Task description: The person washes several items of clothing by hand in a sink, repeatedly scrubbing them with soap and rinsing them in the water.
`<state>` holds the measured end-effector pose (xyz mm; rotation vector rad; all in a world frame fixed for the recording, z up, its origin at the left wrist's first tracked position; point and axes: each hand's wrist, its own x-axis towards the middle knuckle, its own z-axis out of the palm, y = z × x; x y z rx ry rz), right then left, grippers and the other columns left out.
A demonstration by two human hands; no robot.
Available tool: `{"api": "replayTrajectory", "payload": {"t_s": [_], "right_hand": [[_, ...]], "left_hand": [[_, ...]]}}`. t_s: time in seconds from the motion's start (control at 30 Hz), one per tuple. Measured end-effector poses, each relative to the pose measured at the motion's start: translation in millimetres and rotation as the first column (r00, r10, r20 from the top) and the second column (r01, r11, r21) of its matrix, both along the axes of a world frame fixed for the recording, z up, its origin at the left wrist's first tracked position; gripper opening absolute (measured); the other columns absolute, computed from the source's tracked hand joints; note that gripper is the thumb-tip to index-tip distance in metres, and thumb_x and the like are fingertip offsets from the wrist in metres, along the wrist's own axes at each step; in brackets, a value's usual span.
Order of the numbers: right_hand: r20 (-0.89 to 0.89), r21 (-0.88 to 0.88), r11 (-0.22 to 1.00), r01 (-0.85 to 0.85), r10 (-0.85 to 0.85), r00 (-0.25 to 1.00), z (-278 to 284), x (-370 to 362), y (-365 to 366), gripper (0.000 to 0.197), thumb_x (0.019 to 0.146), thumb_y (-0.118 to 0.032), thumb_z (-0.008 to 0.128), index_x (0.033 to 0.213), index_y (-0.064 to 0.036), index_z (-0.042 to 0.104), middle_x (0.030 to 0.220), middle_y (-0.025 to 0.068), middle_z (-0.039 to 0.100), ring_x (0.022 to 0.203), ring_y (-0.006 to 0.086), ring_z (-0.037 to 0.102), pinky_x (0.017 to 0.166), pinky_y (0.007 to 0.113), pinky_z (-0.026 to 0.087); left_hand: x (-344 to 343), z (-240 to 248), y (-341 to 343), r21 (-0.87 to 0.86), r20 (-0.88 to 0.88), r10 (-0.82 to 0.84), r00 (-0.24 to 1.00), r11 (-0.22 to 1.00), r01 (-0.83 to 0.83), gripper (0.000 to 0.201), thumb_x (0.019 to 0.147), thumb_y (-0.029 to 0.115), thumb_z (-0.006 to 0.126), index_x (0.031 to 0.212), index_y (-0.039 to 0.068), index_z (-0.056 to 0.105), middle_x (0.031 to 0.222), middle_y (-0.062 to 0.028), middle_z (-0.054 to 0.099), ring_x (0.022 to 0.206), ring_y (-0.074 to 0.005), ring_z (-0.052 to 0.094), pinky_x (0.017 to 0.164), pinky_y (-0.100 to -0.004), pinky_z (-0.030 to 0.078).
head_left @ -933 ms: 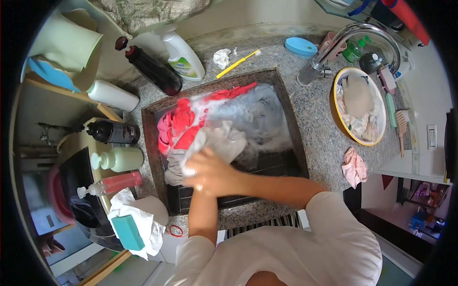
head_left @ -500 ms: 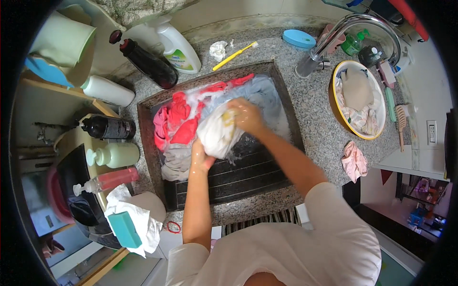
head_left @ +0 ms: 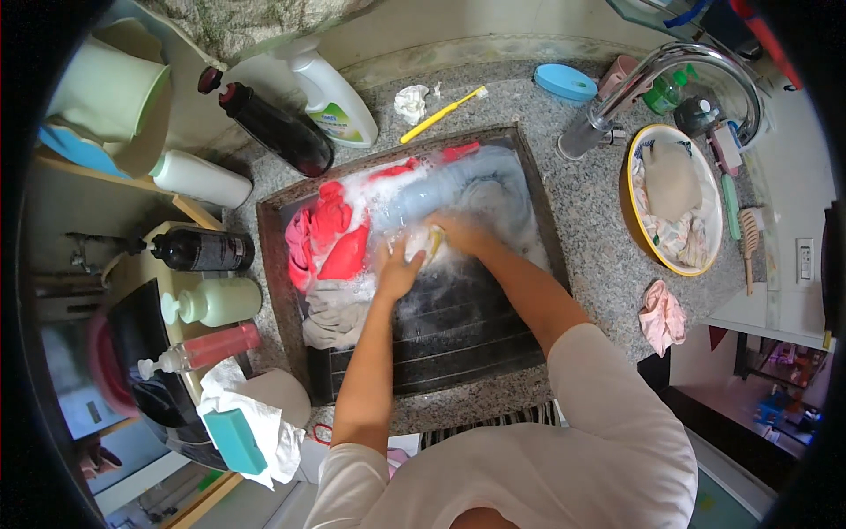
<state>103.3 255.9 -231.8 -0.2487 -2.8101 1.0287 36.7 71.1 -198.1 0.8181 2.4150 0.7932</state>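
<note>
A white cloth (head_left: 426, 249) with a yellow patch is down in the soapy water of the dark stone sink (head_left: 328, 368). My left hand (head_left: 401, 271) is at its left side, thumb and fingers curved round the edge. On the other side my right hand (head_left: 461, 236), smeared by motion, grips the cloth near the yellow part. Suds hide much of the cloth. Beyond my hands lies soaked light-blue cloth (head_left: 441, 189). Red clothing (head_left: 333, 231) floats to the left, with grey cloth (head_left: 333, 319) below it.
A yellow-rimmed basin (head_left: 627, 198) of clothes stands right of the chrome faucet (head_left: 586, 123). Pink cloth (head_left: 661, 317) hangs at the counter's right edge. Behind the sink are a yellow toothbrush (head_left: 441, 116), a dark bottle (head_left: 278, 130) and a white bottle (head_left: 337, 101). Several pump bottles line the left.
Both hands have lowered the bunched white cloth from above the sink into the water. My left hand has shifted up and right. The blue cloth has bulged and suds have spread.
</note>
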Motion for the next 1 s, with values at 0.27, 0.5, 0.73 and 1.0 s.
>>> {"api": "replayTrajectory", "payload": {"t_s": [0.27,0.5,0.73,1.0], "right_hand": [[-0.369,0.154,0.91,-0.384,0.414,0.833,172.1,-4.0,-98.0,0.018,0.064,-0.018,0.056,0.081,-0.0143,0.062,0.096,0.0033,0.056,0.09,0.0241,0.049,0.079,0.035,0.04],[-0.543,0.251,0.89,-0.382,0.456,0.705,154.7,12.4,-143.3,0.02,0.054,-0.024,0.057,0.071,-0.0132,0.058,0.087,0.0016,0.054,0.087,0.0205,0.05,0.075,0.034,0.041],[-0.447,-0.101,0.991,0.088,-0.124,0.886,96.9,6.8,-32.0,0.022,0.058,-0.017,0.064,0.079,-0.0141,0.058,0.086,0.0015,0.054,0.08,0.0207,0.056,0.062,0.032,0.048],[-0.277,0.39,0.921,0.02,0.096,0.956,72.1,39.0,-27.1,0.034,0.07,-0.014,0.056,0.104,-0.0162,0.056,0.106,0.0088,0.052,0.092,0.0275,0.05,0.075,0.041,0.042]], "left_hand": [[-22.7,31.5,-40.9,0.136,0.965,-0.258,-0.053,0.661,-0.738,0.048,0.088,0.043,0.035,0.129,0.017,0.032,0.127,-0.0075,0.042,0.11,-0.0311,0.044,0.078,-0.0518,0.044],[1.0,53.7,-19.9,0.398,0.878,-0.447,0.172,0.48,-0.782,0.04,0.088,0.032,0.038,0.121,0.011,0.041,0.114,-0.0083,0.05,0.1,-0.0247,0.052,0.08,-0.0421,0.046],[29.9,78.6,-5.3,0.175,0.972,-0.226,0.068,0.496,-0.85,0.038,0.081,0.022,0.049,0.117,0.006,0.049,0.107,-0.0104,0.057,0.099,-0.0222,0.055,0.086,-0.0367,0.045],[17.9,31.4,-27.2,0.179,0.309,0.375,0.874,0.879,-0.441,0.058,0.073,0.019,0.061,0.122,0.01,0.033,0.12,-0.0229,0.039,0.111,-0.0364,0.04,0.09,-0.0444,0.036]]}}
